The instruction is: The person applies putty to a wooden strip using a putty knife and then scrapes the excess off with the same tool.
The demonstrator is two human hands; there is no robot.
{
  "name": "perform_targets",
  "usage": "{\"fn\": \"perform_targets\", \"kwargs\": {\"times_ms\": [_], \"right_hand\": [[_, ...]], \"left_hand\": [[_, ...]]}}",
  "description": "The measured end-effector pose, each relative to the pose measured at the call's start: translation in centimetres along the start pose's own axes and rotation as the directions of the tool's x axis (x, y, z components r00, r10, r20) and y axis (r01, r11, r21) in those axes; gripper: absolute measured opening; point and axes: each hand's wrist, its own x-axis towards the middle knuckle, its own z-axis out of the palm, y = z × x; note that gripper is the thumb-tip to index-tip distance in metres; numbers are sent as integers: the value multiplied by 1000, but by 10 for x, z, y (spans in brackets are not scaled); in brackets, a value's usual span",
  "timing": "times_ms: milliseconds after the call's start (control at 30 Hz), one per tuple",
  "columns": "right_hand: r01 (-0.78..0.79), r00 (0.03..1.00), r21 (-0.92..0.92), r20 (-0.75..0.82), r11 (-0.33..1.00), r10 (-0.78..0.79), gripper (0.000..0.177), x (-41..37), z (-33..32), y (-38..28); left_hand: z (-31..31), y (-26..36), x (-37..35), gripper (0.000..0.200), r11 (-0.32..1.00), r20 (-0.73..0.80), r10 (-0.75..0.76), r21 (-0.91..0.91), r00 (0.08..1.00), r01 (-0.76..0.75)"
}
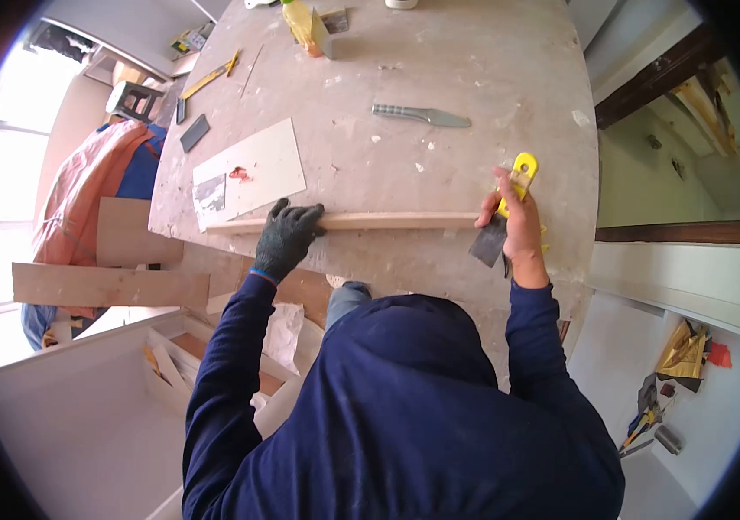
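My left hand, in a dark glove, grips a long narrow wooden strip near its left end. The strip lies along the near edge of the table. My bare right hand is closed round a yellow-handled putty knife at the strip's right end. Its dark, wide blade points down towards me, partly hidden by my fingers. Just beyond my left hand lies a pale flat board with a reddish smear of paste and a greyish patch on it.
Farther off on the table are a grey-handled knife, a dark flat block, a yellow utility knife and a yellow bottle. A loose plank sits at the left, above an open cabinet box.
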Motion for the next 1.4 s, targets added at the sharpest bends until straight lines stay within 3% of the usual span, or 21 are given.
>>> {"fn": "perform_targets", "kwargs": {"times_ms": [67,100,133,200,233,267,333,367,533,667,833,933,1033,1100,1133,1167,1200,1267,1333,1400], "right_hand": [[-43,999,38,3,998,42,52,-4,6,-13],[-27,1000,74,0,997,27,50,-2,8,-19],[-11,1000,110,-4,994,12,49,-2,9,-23],[-19,1000,114,4,993,19,48,-3,9,-23],[7,1000,146,-7,989,-6,48,-2,6,-19],[35,999,179,-23,983,-31,47,-2,4,-15],[28,999,211,-38,977,-20,45,-5,4,-11],[23,998,229,-70,973,-7,45,-8,4,-10],[-5,987,226,-155,974,41,42,-22,1,-1],[31,982,219,-190,975,11,52,-29,-2,0],[42,981,164,-196,986,-9,61,-29,14,-4],[-35,989,125,-138,992,52,58,-13,19,5],[-68,986,272,-126,960,105,48,3,48,7],[-71,990,276,-101,959,103,47,21,56,19],[-66,992,287,-88,956,95,46,29,65,20],[-81,987,299,-108,951,118,40,36,76,22],[-82,988,294,-100,952,116,40,45,84,27],[-89,996,234,1,968,91,37,65,98,37],[-77,997,220,7,973,77,37,78,124,32],[-44,998,256,-31,966,54,39,91,146,26]], "left_hand": [[2,-3,1,40,1000,29,-21,16,999,21],[1,1,2,32,999,-71,21,-39,997,-24],[0,3,3,32,999,-68,13,-40,998,-15],[-6,5,2,26,991,40,-109,-74,993,112],[-17,8,6,27,969,177,-187,-126,966,211],[-15,3,2,27,968,183,-199,-115,963,223],[-5,-11,0,30,850,175,-205,-456,963,263],[-3,-17,2,34,803,253,-239,-492,938,337],[6,-35,17,38,780,348,-238,-488,907,392],[1,-37,29,40,739,432,-224,-510,874,441],[5,-37,29,41,705,419,-239,-546,876,454],[-4,-21,30,43,700,425,-334,-486,841,523],[-6,-12,24,41,707,408,-447,-385,796,594],[13,-22,13,36,612,66,-575,-627,816,482],[13,-24,9,36,607,62,-584,-629,809,486],[13,-27,5,35,644,-75,-627,-609,775,463],[13,-29,1,33,681,-212,-654,-583,727,443],[25,-37,-6,39,710,-248,-666,-499,704,497],[41,-38,-10,50,714,-496,-651,-143,575,685],[52,-39,-8,62,633,-429,-728,-122,534,764]]}}
